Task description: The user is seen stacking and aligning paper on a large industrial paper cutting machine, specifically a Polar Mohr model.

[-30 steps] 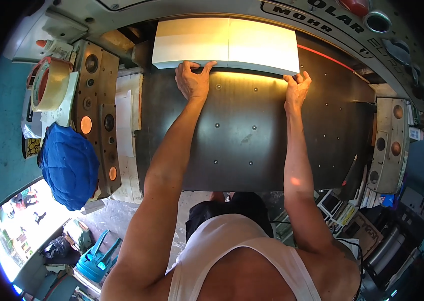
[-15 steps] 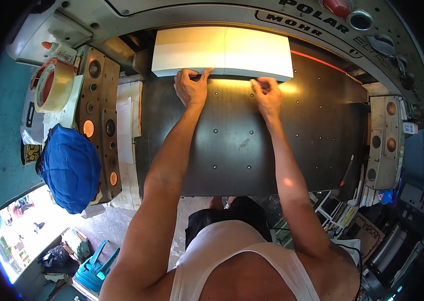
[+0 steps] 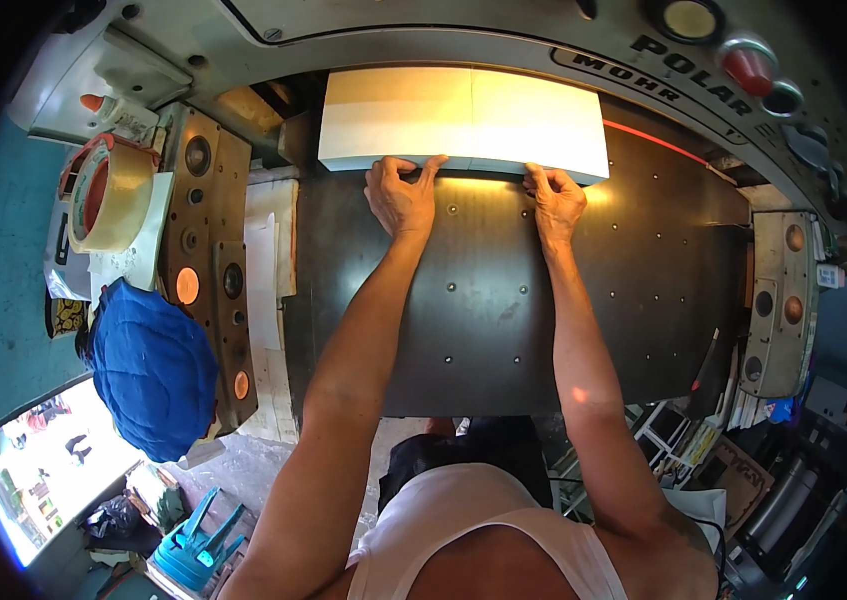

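Two white paper stacks [image 3: 398, 110] [image 3: 538, 120] lie side by side at the far side of a dark metal table [image 3: 483, 330], a seam between them. My left hand [image 3: 401, 200] touches the front edge of the left stack, thumb and forefinger spread wide, other fingers bent. Against the front edge of the right stack, just right of the seam, rests my right hand [image 3: 558, 208], its thumb tip at the paper and its fingers bent but apart. Neither hand is wrapped round anything. The back of both stacks runs under the machine's beam.
A grey machine beam [image 3: 423, 40] with knobs spans the back. Perforated metal side blocks [image 3: 208, 260] [image 3: 781, 300] flank the table. At left are tape rolls [image 3: 108, 195], a glue bottle [image 3: 131, 115] and a blue padded cushion [image 3: 153, 370]. A slim dark tool [image 3: 706, 360] lies at the table's right.
My right hand has come forward from just short of the stack to touch its front edge. The left hand stays at its stack. The whole view has shifted slightly.
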`<control>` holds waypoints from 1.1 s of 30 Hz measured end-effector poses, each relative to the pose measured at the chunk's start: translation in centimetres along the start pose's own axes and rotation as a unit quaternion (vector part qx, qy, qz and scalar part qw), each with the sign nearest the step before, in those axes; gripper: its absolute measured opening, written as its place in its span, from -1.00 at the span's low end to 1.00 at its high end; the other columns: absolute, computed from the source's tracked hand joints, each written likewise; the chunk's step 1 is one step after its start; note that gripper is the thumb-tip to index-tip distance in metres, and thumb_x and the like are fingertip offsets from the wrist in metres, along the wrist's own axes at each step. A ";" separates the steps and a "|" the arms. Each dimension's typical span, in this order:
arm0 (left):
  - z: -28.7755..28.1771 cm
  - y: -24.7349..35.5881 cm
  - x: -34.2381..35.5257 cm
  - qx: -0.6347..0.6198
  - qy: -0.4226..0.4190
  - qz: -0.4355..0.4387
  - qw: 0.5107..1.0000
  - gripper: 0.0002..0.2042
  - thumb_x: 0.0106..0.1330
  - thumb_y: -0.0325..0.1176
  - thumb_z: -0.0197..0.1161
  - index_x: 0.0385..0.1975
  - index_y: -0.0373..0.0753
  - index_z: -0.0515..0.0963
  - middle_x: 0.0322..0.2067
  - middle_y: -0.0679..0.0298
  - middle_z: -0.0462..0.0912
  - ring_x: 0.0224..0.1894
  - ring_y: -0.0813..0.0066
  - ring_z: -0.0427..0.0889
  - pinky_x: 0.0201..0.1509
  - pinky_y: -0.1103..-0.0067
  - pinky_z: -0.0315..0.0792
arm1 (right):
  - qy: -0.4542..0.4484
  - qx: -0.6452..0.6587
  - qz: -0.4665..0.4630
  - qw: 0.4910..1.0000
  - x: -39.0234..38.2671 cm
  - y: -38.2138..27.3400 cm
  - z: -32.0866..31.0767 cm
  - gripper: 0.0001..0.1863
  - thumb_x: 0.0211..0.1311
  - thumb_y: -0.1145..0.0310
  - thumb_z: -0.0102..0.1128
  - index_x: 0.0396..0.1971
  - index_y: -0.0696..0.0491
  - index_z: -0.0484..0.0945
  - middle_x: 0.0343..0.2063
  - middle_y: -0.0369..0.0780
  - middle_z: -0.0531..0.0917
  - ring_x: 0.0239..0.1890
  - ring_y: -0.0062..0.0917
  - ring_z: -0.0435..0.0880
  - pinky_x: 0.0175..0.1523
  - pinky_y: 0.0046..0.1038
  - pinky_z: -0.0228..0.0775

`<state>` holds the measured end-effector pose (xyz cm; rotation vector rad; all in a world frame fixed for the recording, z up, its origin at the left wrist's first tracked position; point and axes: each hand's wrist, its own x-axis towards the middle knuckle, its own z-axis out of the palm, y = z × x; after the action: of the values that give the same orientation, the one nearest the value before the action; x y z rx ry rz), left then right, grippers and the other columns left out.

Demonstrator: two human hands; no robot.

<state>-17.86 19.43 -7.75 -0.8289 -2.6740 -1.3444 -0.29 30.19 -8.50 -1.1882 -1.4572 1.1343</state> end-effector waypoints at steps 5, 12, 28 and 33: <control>0.0 0.2 0.0 0.006 0.039 0.012 0.999 -0.51 -0.05 0.07 0.57 -0.48 -0.16 0.45 -0.40 0.32 0.54 -0.20 0.25 0.50 -0.08 0.30 0.34 | 0.002 -0.025 0.012 1.000 0.2 0.3 0.0 -0.78 0.27 0.32 0.41 -0.46 0.17 0.69 -0.53 -0.26 0.71 -0.47 -0.65 0.68 -0.29 -0.59 0.57; -0.4 0.4 0.3 -0.023 0.048 0.021 0.998 -0.51 -0.07 0.05 0.59 -0.51 -0.17 0.45 -0.45 0.32 0.54 -0.26 0.25 0.52 -0.11 0.32 0.35 | 0.004 0.008 0.008 1.000 0.0 -0.1 0.3 -0.79 0.23 0.33 0.44 -0.46 0.17 0.70 -0.54 -0.26 0.71 -0.47 -0.66 0.66 -0.28 -0.61 0.53; -0.2 0.1 0.3 -0.024 0.030 0.026 0.999 -0.52 -0.04 0.05 0.58 -0.47 -0.15 0.44 -0.44 0.35 0.52 -0.25 0.29 0.50 -0.11 0.32 0.33 | -0.006 -0.001 0.000 1.000 0.0 0.2 0.1 -0.79 0.24 0.33 0.43 -0.43 0.17 0.68 -0.53 -0.27 0.70 -0.44 -0.66 0.67 -0.26 -0.59 0.55; -0.3 0.1 0.3 -0.024 0.021 0.024 0.999 -0.52 -0.02 0.05 0.57 -0.46 -0.15 0.44 -0.43 0.35 0.52 -0.25 0.29 0.50 -0.10 0.32 0.32 | -0.002 0.004 0.012 1.000 0.0 0.0 0.2 -0.80 0.25 0.33 0.43 -0.43 0.16 0.69 -0.54 -0.28 0.70 -0.47 -0.67 0.65 -0.27 -0.60 0.54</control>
<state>-18.10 19.39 -7.48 -0.8546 -2.5834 -1.4054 -0.43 30.12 -8.53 -1.2027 -1.4442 1.1587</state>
